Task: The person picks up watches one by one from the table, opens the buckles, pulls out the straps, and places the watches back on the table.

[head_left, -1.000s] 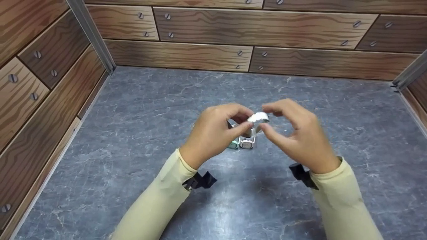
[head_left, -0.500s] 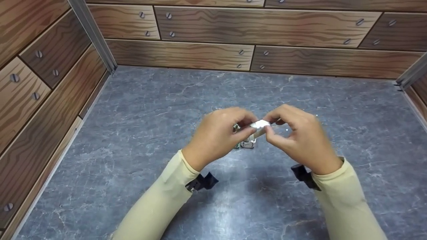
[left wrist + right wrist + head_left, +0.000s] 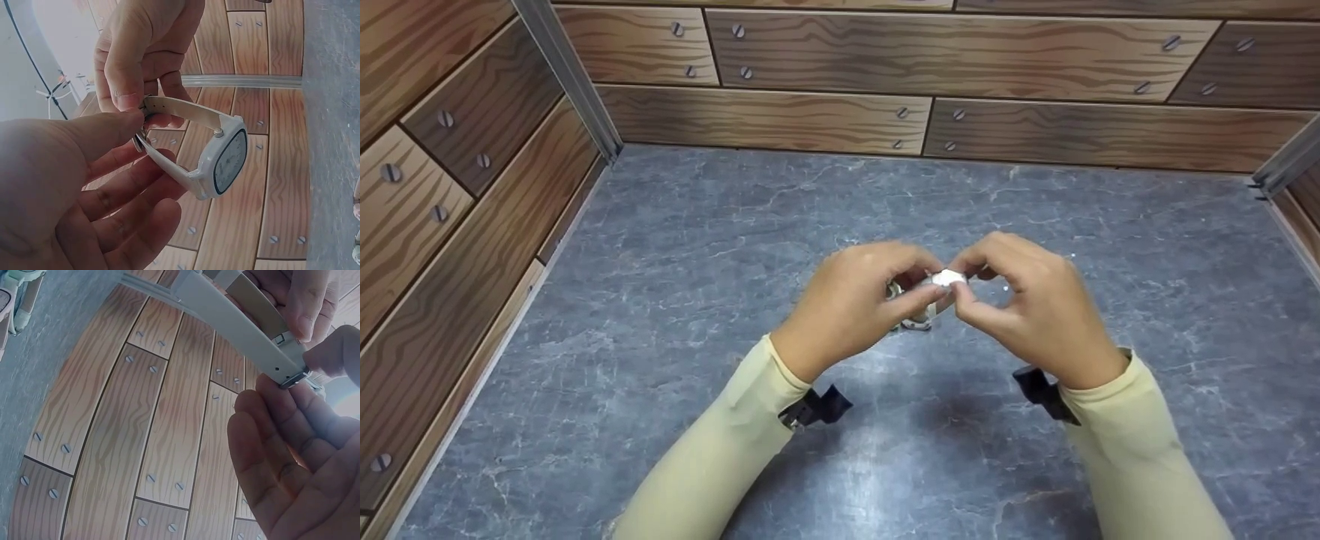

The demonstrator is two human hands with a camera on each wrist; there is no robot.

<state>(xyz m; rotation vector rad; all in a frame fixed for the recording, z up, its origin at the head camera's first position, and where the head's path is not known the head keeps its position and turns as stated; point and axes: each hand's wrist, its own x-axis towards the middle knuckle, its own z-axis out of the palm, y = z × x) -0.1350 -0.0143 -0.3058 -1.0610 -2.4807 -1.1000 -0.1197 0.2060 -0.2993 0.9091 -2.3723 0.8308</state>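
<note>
Both hands meet above the middle of the table around a white wristwatch [image 3: 228, 163] with a squarish case. In the head view only a bright bit of its strap [image 3: 949, 277] shows. My left hand [image 3: 855, 307] pinches one end of the strap between thumb and fingers. The right hand [image 3: 1027, 300] pinches the other strap end beside it. A metal buckle [image 3: 295, 379] sits between the fingertips where the strap ends overlap. Punched holes show on one strap end. The watch face hangs away from the fingers, and the strap forms a loop.
Other watches lie on the grey marbled table [image 3: 720, 225] beneath my hands, partly hidden; one has a pale green strap [image 3: 27, 304], and a pinkish watch [image 3: 4, 304] is beside it. Wood-patterned panels [image 3: 825, 120] wall the table at the back and sides.
The right hand, whose fingers were spread apart beside the watch, has closed in and now pinches the strap. The left hand has shifted slightly right and keeps its hold.
</note>
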